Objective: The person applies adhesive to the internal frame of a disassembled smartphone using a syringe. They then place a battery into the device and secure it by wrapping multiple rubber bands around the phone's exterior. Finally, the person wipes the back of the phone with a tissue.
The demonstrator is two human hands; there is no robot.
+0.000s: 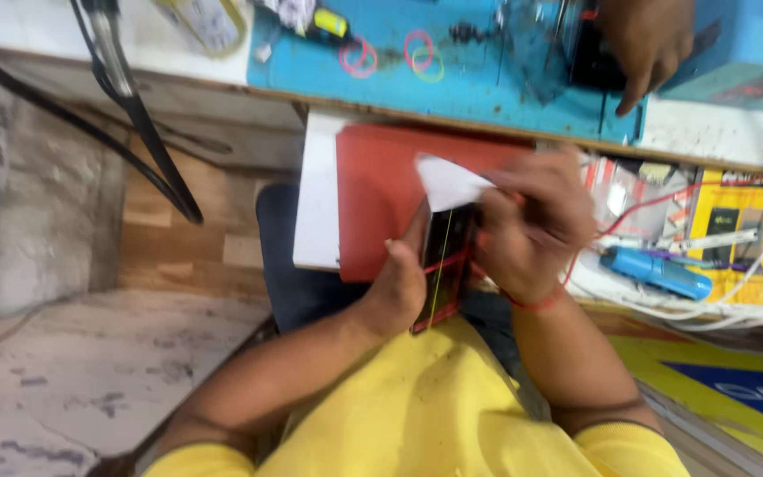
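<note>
Blue workbench (487,97), both hands' grip (399,283) (527,225) closed on dark phone (448,265), white paper (448,181) above

Left hand (399,287) grips the lower edge of a dark phone (445,265) with bands around it; right hand (527,230) pinches a white paper slip (448,183) at its top. Red sheet (377,199) behind. Another person's hand (646,44) rests on the blue worktop (479,93), near its front edge.

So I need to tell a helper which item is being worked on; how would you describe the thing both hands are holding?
Start at the blue workbench, then drop to the red sheet below its edge. There the left hand and right hand grip a dark flat phone, the only item wrapped in thin red and yellow bands.
</note>
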